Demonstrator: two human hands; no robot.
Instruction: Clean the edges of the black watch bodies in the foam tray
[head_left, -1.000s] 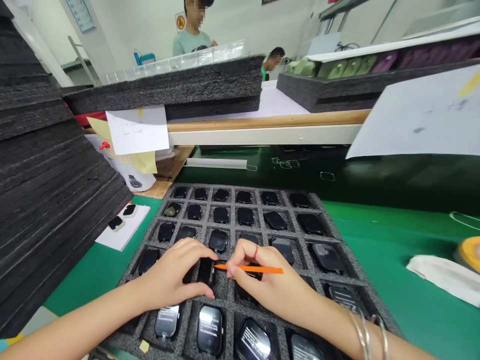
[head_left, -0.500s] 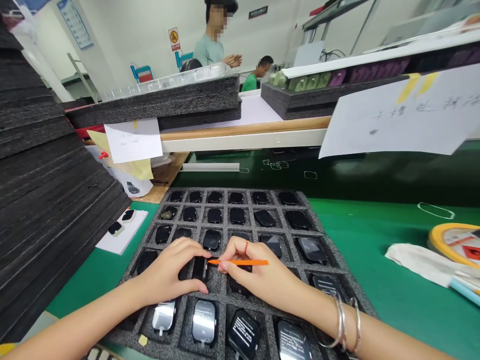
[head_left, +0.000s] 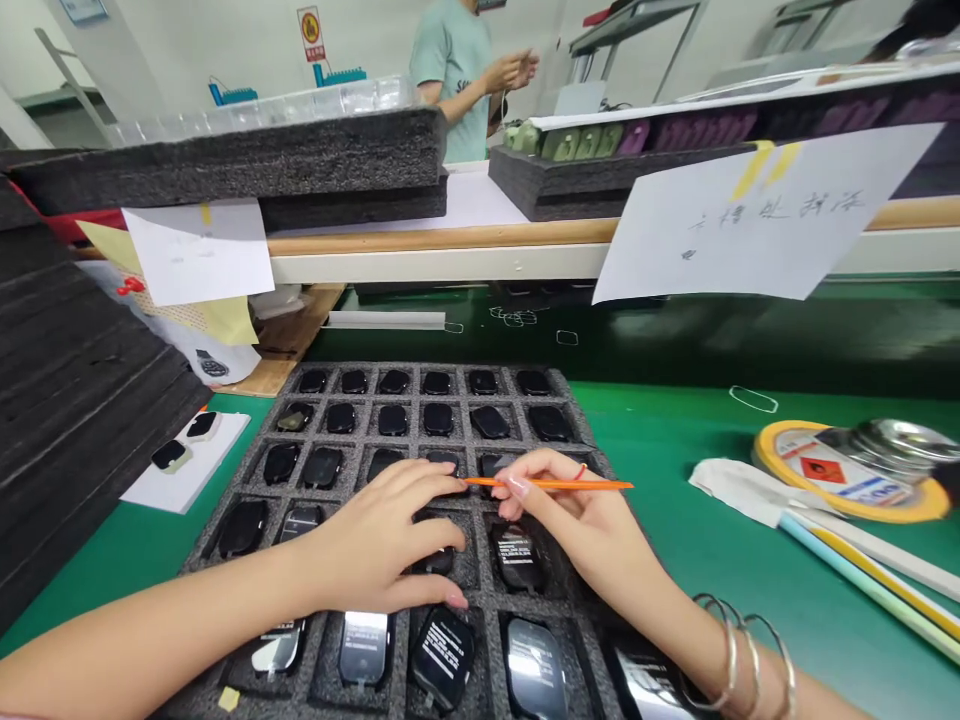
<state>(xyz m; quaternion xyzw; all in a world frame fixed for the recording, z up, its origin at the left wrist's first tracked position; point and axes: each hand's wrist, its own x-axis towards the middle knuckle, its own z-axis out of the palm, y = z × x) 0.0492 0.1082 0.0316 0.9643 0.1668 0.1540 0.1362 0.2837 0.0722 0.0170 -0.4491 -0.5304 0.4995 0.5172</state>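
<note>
In the head view a dark grey foam tray (head_left: pixel 480 600) lies in front of me, its square compartments holding black smartwatches. My left hand (head_left: pixel 390 525) is over the middle of the tray, fingers spread, with a smartwatch (head_left: pixel 439 562) partly hidden beneath it. My right hand (head_left: pixel 551 490) pinches a thin orange stick (head_left: pixel 600 485), whose pointed end reaches left to my left fingertips. Near that point a smartwatch (head_left: pixel 444 458) is mostly covered by my fingers. One smartwatch with white text on its screen (head_left: pixel 517 557) lies below my right hand.
On the right are a yellow tape roll (head_left: pixel 772 440), a white cloth-like piece (head_left: pixel 731 490) and long sticks (head_left: pixel 870 585). Stacked foam sheets (head_left: pixel 90 420) stand at left, near two watches on a white block (head_left: pixel 187 480). A shelf (head_left: pixel 450 260) crosses behind; a person (head_left: pixel 454 80) stands beyond.
My left hand has left a smartwatch it was holding on edge and opened over the compartments to the right. My right hand has moved right with the orange stick. The camera view has shifted right.
</note>
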